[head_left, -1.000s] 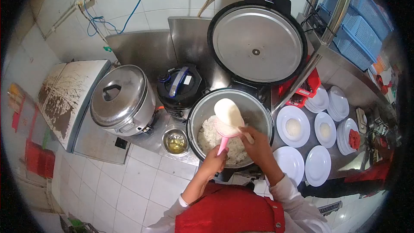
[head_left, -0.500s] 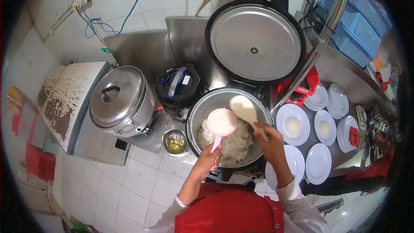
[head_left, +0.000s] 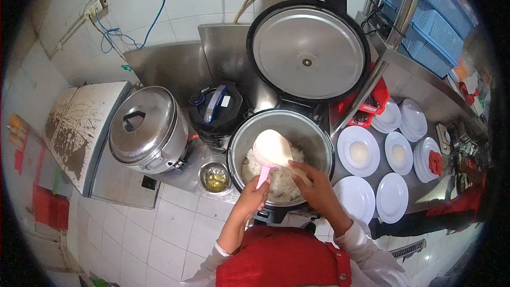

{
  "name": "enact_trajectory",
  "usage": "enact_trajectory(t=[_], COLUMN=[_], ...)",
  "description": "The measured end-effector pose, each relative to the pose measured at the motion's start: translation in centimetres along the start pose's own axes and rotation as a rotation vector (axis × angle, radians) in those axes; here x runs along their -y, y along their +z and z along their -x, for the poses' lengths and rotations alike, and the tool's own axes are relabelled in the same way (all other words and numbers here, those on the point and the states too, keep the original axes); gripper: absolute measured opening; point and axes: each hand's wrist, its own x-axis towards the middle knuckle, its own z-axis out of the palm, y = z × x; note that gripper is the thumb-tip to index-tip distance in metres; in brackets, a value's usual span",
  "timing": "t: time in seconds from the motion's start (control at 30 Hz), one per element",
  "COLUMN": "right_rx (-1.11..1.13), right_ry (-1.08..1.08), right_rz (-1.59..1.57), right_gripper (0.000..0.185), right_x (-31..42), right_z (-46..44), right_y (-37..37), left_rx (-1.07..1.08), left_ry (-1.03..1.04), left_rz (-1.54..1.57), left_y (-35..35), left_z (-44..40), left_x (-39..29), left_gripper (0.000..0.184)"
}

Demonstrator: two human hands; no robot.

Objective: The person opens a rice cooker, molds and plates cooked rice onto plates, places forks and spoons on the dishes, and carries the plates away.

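Observation:
My left hand [head_left: 252, 200] is closed round the handle of a pink scoop [head_left: 264, 174], held over the open rice cooker [head_left: 314, 122]. In my right hand [head_left: 313, 186] is a pale rice paddle [head_left: 274, 148], its blade lying over the scoop's bowl and hiding most of it. Below both tools, white rice [head_left: 285, 183] fills the lower part of the pot. The cooker's round lid [head_left: 311, 53] stands raised behind it.
White plates [head_left: 392, 197] lie to the right, two holding rice, beside plate stacks and a red basket [head_left: 378, 98]. To the left are a metal bowl [head_left: 214, 175], a black cooker [head_left: 218, 114] and a large lidded pot [head_left: 142, 125]. A metal post [head_left: 393, 40] rises at right.
The paddle has moved left from beside the scoop to over its bowl, with my right hand following. The scoop has shifted slightly left and down. The whole view has shifted a little.

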Motion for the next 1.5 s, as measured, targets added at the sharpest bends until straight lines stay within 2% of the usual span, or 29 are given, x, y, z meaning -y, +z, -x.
enact_trajectory(t=[0.07,0.13,0.17,0.27,0.33,0.37,0.47,0.5,0.57,0.6,0.63,0.67,0.7,0.77,0.8,0.83,0.9,0.97,1.03,1.07,1.2,1.27,1.3,1.4,1.47,1.5], right_rx=[-0.041,-0.334,-0.340,-0.179,0.018,0.003,-0.093,-0.102,-0.122,-0.131,-0.114,-0.096,-0.102,-0.088,-0.009,-0.004,0.177,0.251,0.197,0.231,0.254,0.373,0.374,0.417,0.456,0.454], right_ry=[-0.060,-0.127,-0.129,0.112,0.424,0.423,0.091,0.099,-0.039,-0.083,-0.172,-0.258,-0.252,-0.005,0.037,0.036,0.070,0.119,-0.019,-0.085,-0.096,0.085,0.086,-0.013,0.151,0.154], right_rz=[-0.010,0.087,0.085,-0.129,-0.483,-0.487,-0.317,-0.320,-0.232,-0.203,0.020,0.244,0.246,0.428,0.361,0.361,0.099,0.092,-0.087,-0.075,-0.227,-0.040,-0.039,-0.048,-0.008,-0.009], right_gripper=[0.031,0.032,0.032,0.040,0.053,0.053,0.065,0.065,0.063,0.062,0.065,0.067,0.067,0.076,0.086,0.086,0.091,0.099,0.105,0.108,0.104,0.101,0.101,0.099,0.099,0.099], right_x=[-2.7,-6.3,-6.8,-5.0,-2.7,-3.3,-5.9,-5.5,-4.3,-4.1,-4.6,-4.9,-5.0,-5.3,-5.4,-5.4,-5.2,-4.9,-5.6,-5.8,-5.1,-2.8,-2.6,-3.0,-3.6,-4.1], right_z=[-1.1,-2.5,-2.5,-2.0,-1.5,-1.5,-1.7,-1.4,-1.4,-1.6,-2.2,-2.6,-2.8,-3.3,-3.5,-3.5,-3.2,-3.3,-3.5,-3.5,-3.0,-2.0,-1.8,-0.8,-0.5,-0.3], right_y=[-0.2,-0.8,-1.2,-2.4,-3.1,-3.1,-2.8,-2.8,-3.0,-3.2,-3.7,-4.3,-5.0,-6.3,-6.4,-6.0,-4.5,-2.6,-0.6,-0.5,-0.2,-1.4,-1.5,-1.5,-1.7,-1.5], left_rx=[0.007,0.057,0.060,0.042,0.040,0.034,0.034,0.022,0.015,0.108,0.200,0.206,0.242,0.282,0.278,0.269,0.299,0.331,0.389,0.404,0.348,0.228,0.227,0.045,0.070,0.089], left_ry=[-0.018,-0.046,-0.043,-0.065,-0.074,-0.070,-0.046,-0.048,-0.069,-0.063,-0.057,-0.062,-0.073,-0.079,-0.083,-0.088,-0.093,-0.088,-0.087,-0.086,-0.110,-0.083,-0.083,-0.052,-0.049,-0.046], left_rz=[0.064,0.193,0.188,0.203,0.203,0.209,0.179,0.160,0.090,0.030,-0.028,-0.031,-0.075,-0.118,-0.115,-0.109,-0.076,-0.048,-0.052,-0.039,-0.048,-0.028,-0.026,-0.031,-0.003,0.025], left_y=[-0.2,-0.7,-0.9,-1.1,-1.1,-1.0,-1.1,-1.2,-1.2,-1.6,-1.9,-2.2,-2.4,-2.1,-2.0,-2.0,-1.8,-1.7,-1.5,-1.5,-1.6,-1.7,-1.9,-2.3,-2.8,-2.9], left_z=[0.1,0.3,0.4,0.6,0.8,0.6,0.2,0.2,0.4,0.4,0.4,0.6,0.9,1.4,1.7,1.9,1.7,1.5,1.3,1.1,0.8,0.3,0.0,-0.8,-0.9,-0.8], left_x=[0.3,0.6,0.4,0.0,-0.1,-0.3,-0.1,-0.1,-0.5,-0.6,-0.6,-0.8,-0.9,-1.4,-1.5,-1.5,-1.5,-1.5,-1.4,-1.2,-1.0,-1.1,-1.0,-1.2,-1.4,-1.5], left_gripper=[0.016,0.016,0.016,0.018,0.017,0.016,0.016,0.017,0.016,0.017,0.017,0.017,0.018,0.018,0.019,0.019,0.020,0.022,0.022,0.023,0.024,0.023,0.023,0.020,0.020,0.020])
